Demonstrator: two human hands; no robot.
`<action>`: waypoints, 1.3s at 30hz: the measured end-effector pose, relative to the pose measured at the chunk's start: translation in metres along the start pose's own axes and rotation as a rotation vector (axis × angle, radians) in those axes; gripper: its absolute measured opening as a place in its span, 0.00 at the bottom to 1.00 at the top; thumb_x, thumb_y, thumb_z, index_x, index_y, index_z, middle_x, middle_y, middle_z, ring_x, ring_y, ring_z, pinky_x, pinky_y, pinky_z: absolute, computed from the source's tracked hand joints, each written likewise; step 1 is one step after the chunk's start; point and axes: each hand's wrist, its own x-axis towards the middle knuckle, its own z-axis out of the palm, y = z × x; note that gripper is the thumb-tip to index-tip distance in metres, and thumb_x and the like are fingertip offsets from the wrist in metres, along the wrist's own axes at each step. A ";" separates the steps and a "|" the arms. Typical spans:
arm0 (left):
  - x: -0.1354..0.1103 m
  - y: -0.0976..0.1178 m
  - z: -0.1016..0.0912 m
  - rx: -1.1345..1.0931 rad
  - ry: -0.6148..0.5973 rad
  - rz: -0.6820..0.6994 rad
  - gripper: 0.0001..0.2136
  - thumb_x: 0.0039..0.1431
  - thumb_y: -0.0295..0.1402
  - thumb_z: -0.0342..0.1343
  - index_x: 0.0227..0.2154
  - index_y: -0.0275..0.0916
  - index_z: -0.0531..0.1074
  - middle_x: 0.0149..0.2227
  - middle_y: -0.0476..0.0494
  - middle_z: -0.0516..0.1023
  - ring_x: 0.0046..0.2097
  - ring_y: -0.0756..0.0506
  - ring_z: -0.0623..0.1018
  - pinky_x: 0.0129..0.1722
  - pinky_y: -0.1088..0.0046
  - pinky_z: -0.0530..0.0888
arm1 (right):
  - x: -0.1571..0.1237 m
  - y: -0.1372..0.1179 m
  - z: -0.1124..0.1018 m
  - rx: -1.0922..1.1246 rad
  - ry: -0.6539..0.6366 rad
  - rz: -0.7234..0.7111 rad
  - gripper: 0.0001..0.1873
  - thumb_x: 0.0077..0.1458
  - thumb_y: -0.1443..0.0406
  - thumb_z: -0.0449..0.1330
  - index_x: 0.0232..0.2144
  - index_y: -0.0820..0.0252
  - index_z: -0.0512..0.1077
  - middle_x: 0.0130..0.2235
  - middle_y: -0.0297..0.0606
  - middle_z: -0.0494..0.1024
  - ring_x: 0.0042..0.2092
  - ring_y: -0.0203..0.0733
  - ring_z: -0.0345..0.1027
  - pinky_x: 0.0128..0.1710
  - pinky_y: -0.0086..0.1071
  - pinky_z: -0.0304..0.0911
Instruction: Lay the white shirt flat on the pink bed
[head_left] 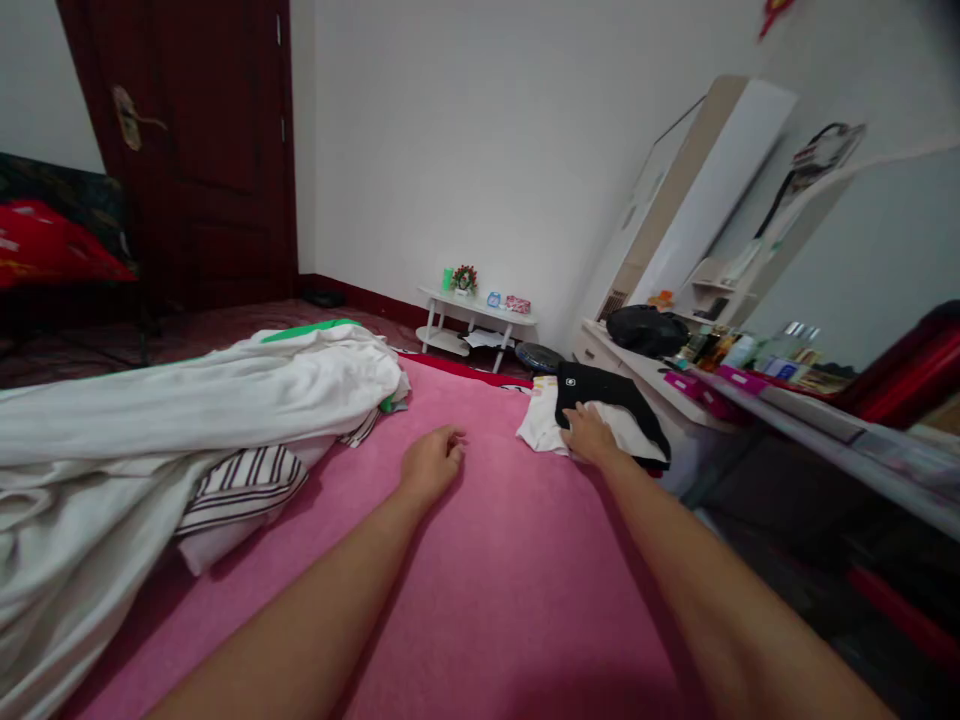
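The right hand (590, 434) touches folded black-and-white clothes (604, 384), though whether it pinches them is unclear; the left hand (432, 466), half open, loosely curled, is over pink bedding (487, 560).

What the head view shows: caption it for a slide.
Right hand on black and white clothing, left hand over the pink cover.

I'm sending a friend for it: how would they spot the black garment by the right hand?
Find the pink cover; near its far right edge is the right hand. The black garment at that hand bears a small white emblem, unlike the white cloth beside it.
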 end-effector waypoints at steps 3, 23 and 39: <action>0.000 0.000 -0.001 0.027 -0.012 0.004 0.11 0.55 0.31 0.53 0.40 0.43 0.75 0.40 0.47 0.80 0.42 0.46 0.77 0.39 0.74 0.69 | 0.006 -0.005 -0.012 0.009 0.058 0.060 0.22 0.56 0.71 0.47 0.52 0.65 0.70 0.55 0.51 0.70 0.56 0.48 0.62 0.52 0.34 0.57; -0.001 0.001 -0.002 0.049 -0.018 0.032 0.10 0.55 0.30 0.51 0.34 0.43 0.77 0.40 0.48 0.79 0.41 0.46 0.76 0.38 0.73 0.68 | -0.042 -0.034 0.026 0.066 -0.039 0.359 0.39 0.56 0.42 0.37 0.66 0.47 0.40 0.69 0.38 0.27 0.66 0.61 0.20 0.56 0.65 0.37; -0.043 0.016 -0.018 0.385 -0.189 0.313 0.21 0.61 0.43 0.46 0.54 0.44 0.67 0.56 0.41 0.67 0.55 0.39 0.66 0.54 0.60 0.63 | -0.137 -0.095 -0.003 0.180 -0.233 0.375 0.38 0.57 0.44 0.31 0.65 0.50 0.45 0.68 0.44 0.41 0.66 0.61 0.33 0.57 0.65 0.37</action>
